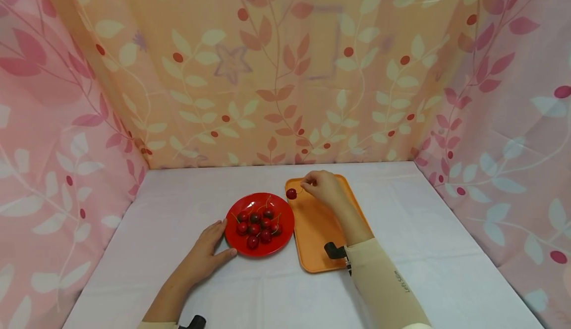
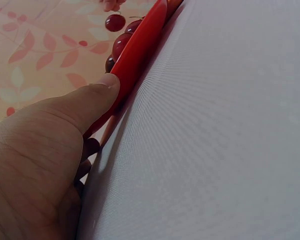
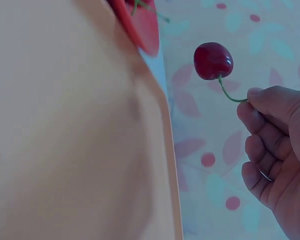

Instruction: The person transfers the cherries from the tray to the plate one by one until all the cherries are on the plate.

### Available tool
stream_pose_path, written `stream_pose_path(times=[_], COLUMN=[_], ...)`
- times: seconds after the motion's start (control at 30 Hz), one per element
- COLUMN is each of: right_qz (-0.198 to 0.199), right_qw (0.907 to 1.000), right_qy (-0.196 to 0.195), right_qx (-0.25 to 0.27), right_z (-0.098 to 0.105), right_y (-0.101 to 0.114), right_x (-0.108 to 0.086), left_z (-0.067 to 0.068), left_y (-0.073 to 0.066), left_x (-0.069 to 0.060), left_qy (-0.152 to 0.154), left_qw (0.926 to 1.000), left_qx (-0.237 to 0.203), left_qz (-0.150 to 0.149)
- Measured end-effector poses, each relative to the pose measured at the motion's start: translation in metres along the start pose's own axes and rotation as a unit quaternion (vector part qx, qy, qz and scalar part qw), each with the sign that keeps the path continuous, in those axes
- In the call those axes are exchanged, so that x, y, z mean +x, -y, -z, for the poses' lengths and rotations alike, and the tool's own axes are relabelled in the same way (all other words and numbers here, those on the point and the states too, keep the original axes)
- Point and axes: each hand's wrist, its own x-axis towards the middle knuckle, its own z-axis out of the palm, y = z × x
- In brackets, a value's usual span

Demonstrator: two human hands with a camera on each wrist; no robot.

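Note:
My right hand (image 1: 324, 188) pinches a dark red cherry (image 3: 213, 61) by its green stem, thumb against forefinger. In the head view that cherry hangs over the far left part of the orange tray (image 1: 314, 240). Several more cherries (image 1: 254, 229), some with stems, lie heaped in the red plate (image 1: 261, 252). Thumb and fingers spread, my left hand (image 1: 202, 255) rests against the plate's left side. The left wrist view shows the thumb (image 2: 97, 97) touching the rim, while the other fingers are partly hidden below it.
A white cloth (image 1: 178, 190) covers the table. The plate stands just left of the tray, close to its edge. Behind hangs an orange curtain (image 1: 276, 71) with a leaf pattern, and pink curtains (image 1: 53, 170) close off both sides.

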Motion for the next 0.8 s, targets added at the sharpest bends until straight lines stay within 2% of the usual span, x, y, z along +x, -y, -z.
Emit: stream_pose_path(times=[0.3, 0.53, 0.8], right_qz=[0.017, 0.032, 0.031], right_qw=[0.9994, 0.9993, 0.9995], right_qy=[-0.013, -0.016, 0.005], right_qx=[0.028, 0.013, 0.007], right_z=[-0.023, -0.04, -0.053], right_y=[0.025, 0.034, 0.044], right_x=[0.003, -0.003, 0.001], left_z=[0.002, -0.001, 0.0], left_y=[0.0, -0.002, -0.003], left_x=[0.0, -0.001, -0.001], left_qy=[0.005, 0.0, -0.002], left_qw=[1.0, 1.0, 1.0], left_qx=[-0.005, -0.007, -0.007], left_qz=[0.006, -0.004, -0.005])
